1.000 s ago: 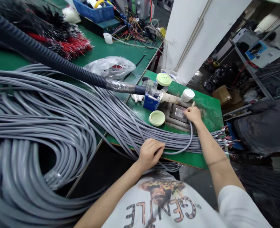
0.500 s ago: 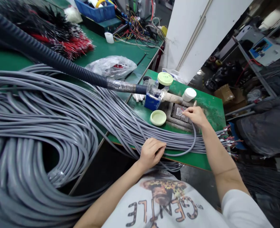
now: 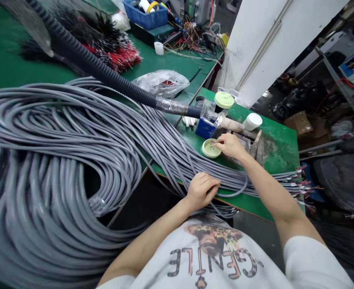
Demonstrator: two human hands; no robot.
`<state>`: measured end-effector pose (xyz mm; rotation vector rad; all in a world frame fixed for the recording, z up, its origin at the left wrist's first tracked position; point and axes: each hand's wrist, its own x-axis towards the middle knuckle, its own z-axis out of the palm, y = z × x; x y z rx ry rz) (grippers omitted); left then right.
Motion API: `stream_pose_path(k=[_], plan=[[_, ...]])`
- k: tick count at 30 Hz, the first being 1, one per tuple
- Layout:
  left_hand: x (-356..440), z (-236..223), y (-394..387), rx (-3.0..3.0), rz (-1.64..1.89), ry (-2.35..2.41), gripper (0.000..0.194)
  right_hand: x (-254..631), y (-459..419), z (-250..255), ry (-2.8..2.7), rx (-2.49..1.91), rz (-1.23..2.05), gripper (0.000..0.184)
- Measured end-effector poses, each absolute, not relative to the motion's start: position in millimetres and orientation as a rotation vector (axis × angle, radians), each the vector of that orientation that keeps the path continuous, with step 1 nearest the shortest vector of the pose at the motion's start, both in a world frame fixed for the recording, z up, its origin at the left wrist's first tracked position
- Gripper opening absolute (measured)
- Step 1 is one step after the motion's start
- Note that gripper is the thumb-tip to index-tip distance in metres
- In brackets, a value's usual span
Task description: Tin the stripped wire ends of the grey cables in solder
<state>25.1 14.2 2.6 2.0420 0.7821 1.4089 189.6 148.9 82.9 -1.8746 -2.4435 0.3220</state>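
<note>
My right hand (image 3: pixel 230 146) pinches the end of a grey cable (image 3: pixel 245 182), with thin wire strands showing at its fingertips. It hangs just above a pale green lid (image 3: pixel 211 148) on the green workbench (image 3: pixel 277 150). My left hand (image 3: pixel 201 190) is curled on a bundle of grey cables (image 3: pixel 177 150) running across the bench edge. Behind the lid stand a small blue box (image 3: pixel 205 128) and a white-capped jar (image 3: pixel 252 121). My right forearm hides part of a metal tray (image 3: pixel 255 146).
A big coil of grey cable (image 3: pixel 59 160) fills the left side. A black corrugated hose (image 3: pixel 104 76) crosses above it. Behind lie a plastic bag (image 3: pixel 161 83), red-and-black wire bunches (image 3: pixel 116 52) and a blue bin (image 3: pixel 145 11). A white pillar (image 3: pixel 263 48) stands at the back.
My right hand has moved left from the metal plate to above the pale green lid, with the cable end in it. My left hand stays on the bundle. The whole view has shifted.
</note>
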Motion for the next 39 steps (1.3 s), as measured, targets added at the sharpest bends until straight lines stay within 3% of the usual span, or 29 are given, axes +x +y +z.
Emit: stream_pose_path(k=[10,17,23,39], plan=[[25,3,15,2.057,1.419,0.786,0.016,186,150,87,-2.479,-1.892,0.232,0.024],[24,0,14,2.041,1.418,0.776,0.019,256,134,113,-2.227,-2.11,0.212,0.027],[24,-2,14,2.049,1.421,0.782,0.022,304,140,85,-1.913,-2.451,0.107,0.026],[25,-2,13,2.073,1.415,0.795,0.024,316,151,55,-1.819,-2.46,0.123,0.025]])
